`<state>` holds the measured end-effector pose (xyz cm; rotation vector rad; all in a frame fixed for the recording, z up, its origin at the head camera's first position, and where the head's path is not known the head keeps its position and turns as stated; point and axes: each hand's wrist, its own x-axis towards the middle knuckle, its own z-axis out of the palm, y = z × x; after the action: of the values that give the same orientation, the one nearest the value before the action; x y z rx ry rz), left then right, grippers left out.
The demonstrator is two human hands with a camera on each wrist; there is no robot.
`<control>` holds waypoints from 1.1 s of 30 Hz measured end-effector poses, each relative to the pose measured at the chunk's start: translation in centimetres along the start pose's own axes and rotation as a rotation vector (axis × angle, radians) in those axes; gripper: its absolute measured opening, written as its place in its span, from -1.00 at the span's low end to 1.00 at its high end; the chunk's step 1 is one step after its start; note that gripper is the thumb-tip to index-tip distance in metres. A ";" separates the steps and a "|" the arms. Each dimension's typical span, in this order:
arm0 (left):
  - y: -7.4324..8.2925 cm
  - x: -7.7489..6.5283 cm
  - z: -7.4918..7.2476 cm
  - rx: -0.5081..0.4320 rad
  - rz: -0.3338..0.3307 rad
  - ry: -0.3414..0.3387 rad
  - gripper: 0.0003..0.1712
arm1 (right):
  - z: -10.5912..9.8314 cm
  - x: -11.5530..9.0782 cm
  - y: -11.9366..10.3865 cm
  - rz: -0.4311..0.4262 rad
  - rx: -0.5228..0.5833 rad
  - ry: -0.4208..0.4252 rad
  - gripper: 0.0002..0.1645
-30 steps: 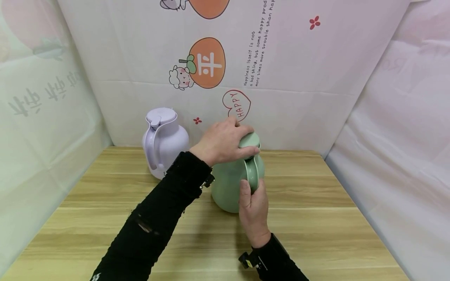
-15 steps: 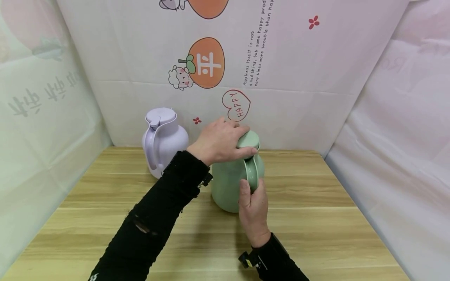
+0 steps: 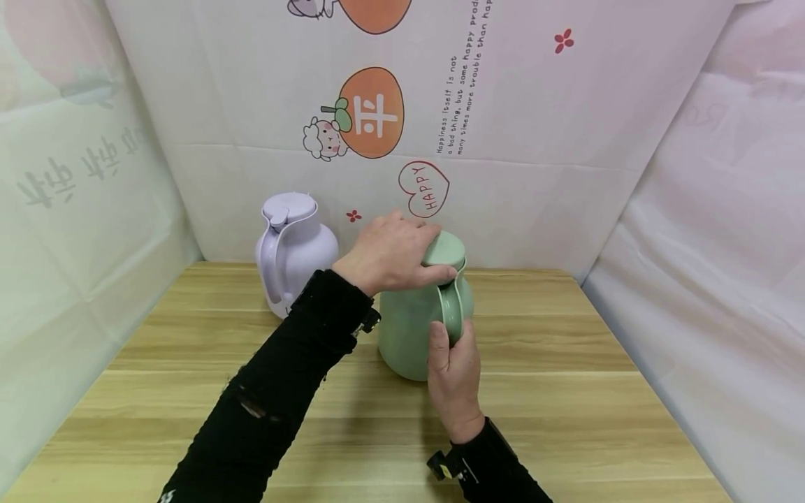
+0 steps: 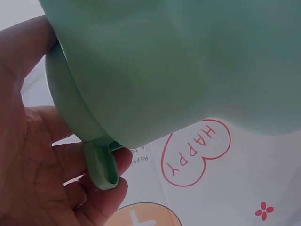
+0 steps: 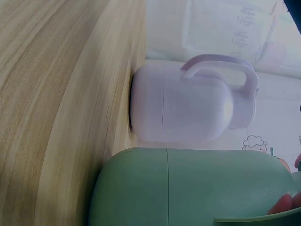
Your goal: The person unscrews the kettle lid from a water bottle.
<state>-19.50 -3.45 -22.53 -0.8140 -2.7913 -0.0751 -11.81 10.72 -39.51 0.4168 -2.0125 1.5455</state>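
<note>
A green thermos jug [image 3: 405, 339] stands upright on the wooden table in the head view. My left hand [image 3: 391, 253] reaches over its top and grips the round lid [image 3: 446, 248], thumb at the near side. In the left wrist view, fingers curl around the lid's edge [image 4: 68, 96] and beside a small spout [image 4: 99, 167]. My right hand [image 3: 454, 381] holds the lower part of the jug's handle [image 3: 451, 307], thumb along it. The right wrist view shows the green body [image 5: 202, 186] and a bit of fingertip [image 5: 282, 205] under the handle.
A lilac thermos jug [image 3: 305, 251] stands upright at the back left, behind my left forearm, its handle facing me. A printed white cloth [image 3: 516, 209] hangs behind the wooden table [image 3: 534, 419], with more white cloth [image 3: 723, 279] at both sides.
My left hand has slid slightly left across the lid, so more of its top shows; the lid looks slightly turned or raised. The right hand and both jugs stay in place.
</note>
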 end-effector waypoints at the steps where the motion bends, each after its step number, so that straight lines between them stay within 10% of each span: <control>1: 0.0 0.0 0.0 -0.002 -0.002 0.002 -0.21 | 0.0 0.0 0.0 0.000 0.001 0.000 -0.73; 33: 0.6 0.4 1.5 -0.043 -0.144 0.138 -0.13 | 0.0 0.0 -0.2 -0.009 0.012 0.011 -0.66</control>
<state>-19.83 -2.56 -23.87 -0.5913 -2.7218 -0.2079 -11.71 10.68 -39.31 0.4197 -1.9914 1.5519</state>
